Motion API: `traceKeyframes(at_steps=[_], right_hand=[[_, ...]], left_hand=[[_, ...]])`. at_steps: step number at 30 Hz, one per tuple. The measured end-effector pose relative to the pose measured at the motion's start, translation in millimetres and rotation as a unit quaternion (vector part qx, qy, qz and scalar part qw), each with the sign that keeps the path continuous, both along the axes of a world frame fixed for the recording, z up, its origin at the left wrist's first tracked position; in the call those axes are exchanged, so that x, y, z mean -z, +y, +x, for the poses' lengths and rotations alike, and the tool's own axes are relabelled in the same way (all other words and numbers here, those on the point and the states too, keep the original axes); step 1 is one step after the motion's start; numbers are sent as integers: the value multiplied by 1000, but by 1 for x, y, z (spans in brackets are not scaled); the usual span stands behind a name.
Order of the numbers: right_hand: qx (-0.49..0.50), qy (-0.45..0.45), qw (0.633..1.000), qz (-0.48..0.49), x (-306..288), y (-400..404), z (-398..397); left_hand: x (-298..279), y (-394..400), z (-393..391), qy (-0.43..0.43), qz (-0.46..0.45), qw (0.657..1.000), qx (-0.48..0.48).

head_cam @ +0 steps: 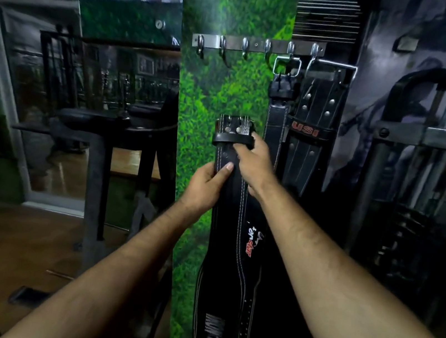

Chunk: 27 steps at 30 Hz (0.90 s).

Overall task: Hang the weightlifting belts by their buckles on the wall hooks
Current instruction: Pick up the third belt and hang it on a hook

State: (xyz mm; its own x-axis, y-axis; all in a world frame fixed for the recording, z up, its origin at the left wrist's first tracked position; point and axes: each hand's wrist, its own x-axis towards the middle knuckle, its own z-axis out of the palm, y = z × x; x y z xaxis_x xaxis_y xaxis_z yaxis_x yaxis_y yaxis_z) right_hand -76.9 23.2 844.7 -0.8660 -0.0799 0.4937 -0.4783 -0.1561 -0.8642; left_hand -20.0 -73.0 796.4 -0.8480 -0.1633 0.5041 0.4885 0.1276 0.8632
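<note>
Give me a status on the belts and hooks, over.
Both hands grip third belt, left hand low, right hand near buckle. Two belts hung on rightmost hooks. Four left hooks free. Nothing blocking.

This is a gym. A dark weight machine frame (414, 135) stands at the right, a padded bench (92, 120) at the left, and a metal hook rail (257, 46) on the grass-print wall panel (213, 94) carries 2 leather weightlifting belts (316, 119).
</note>
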Motion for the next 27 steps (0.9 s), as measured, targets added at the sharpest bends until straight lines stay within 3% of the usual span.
traceKeyframes(at_steps=[8,12,18,27], right_hand=[[53,79,995,-4,-29,-1,12],[47,141,988,-48,-40,5,20],[99,187,974,-86,-37,-10,23],[107,149,975,-126,-27,-44,27]], left_hand=[[-26,9,-10,87,65,994,-22],[-4,11,-6,126,0,991,-50],[53,-1,1,55,-26,996,-65],[112,-49,8,0,-83,994,-71]])
